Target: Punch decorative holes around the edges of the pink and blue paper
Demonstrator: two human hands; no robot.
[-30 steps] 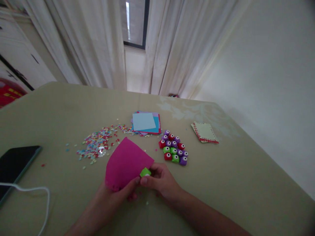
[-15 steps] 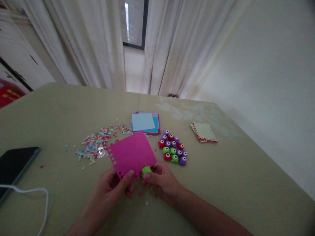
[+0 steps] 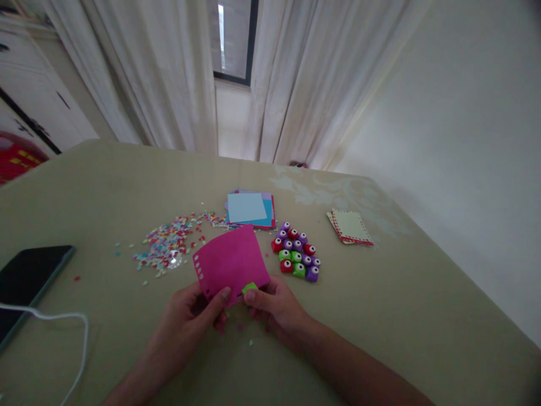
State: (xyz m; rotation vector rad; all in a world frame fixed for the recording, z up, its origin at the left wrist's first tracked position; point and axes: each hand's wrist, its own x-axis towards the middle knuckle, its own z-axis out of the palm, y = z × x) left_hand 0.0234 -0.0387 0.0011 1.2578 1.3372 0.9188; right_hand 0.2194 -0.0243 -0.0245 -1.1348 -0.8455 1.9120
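Observation:
My left hand (image 3: 196, 316) pinches the lower left edge of a bright pink sheet of paper (image 3: 232, 256), thumb on top. Small shapes are punched out along the sheet's left edge and part of its bottom edge. A small green craft punch (image 3: 249, 288) sits at the bottom edge of the sheet, held in my right hand (image 3: 276, 307), whose thumb presses on it. My right fingers are partly hidden beneath. Just beyond that hand stand several red, purple and green punches (image 3: 297, 256) in a cluster.
Punched paper confetti (image 3: 167, 242) lies scattered to the left. Behind the pink sheet is a stack of coloured paper (image 3: 247, 208). Cards with punched edges (image 3: 350, 226) lie to the right. At the left are a dark tablet (image 3: 31, 282) and a white cable (image 3: 84, 338).
My right thumb has pressed down over the green punch, so less of it shows. The pink sheet has tilted slightly and bowed. The camera view has shifted a little.

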